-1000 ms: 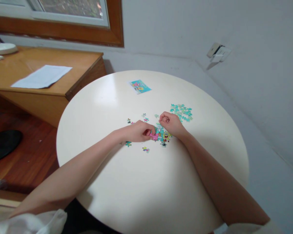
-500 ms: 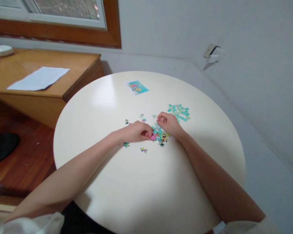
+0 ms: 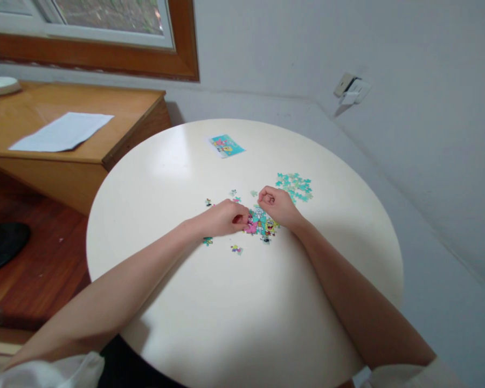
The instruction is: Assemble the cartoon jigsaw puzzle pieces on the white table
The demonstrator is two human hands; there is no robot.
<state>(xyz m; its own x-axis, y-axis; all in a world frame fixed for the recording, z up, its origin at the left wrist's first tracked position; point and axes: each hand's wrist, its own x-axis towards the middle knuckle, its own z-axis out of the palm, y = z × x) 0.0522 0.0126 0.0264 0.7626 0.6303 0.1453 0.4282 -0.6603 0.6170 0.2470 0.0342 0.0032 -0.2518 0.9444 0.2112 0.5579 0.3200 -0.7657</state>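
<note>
A partly joined jigsaw puzzle with pink, teal and yellow cartoon figures lies flat on the white round table. At its left edge my left hand is closed in a pinch, fingertips on a pink jigsaw piece there. My right hand is curled at the puzzle's upper right; whatever its fingers hold, if anything, is hidden. Loose pieces surround my left hand, among them a yellow and purple piece nearer me and a green one, partly beside my wrist.
Behind my right hand spreads a heap of teal jigsaw pieces. A small picture card lies near the table's far edge. To the left stands a wooden desk with a paper sheet; a wall borders the right side.
The whole view has shifted slightly, moving the scene a little left. Both hands keep nearly the same pose; the left fingertips have edged slightly away from the puzzle's middle.
</note>
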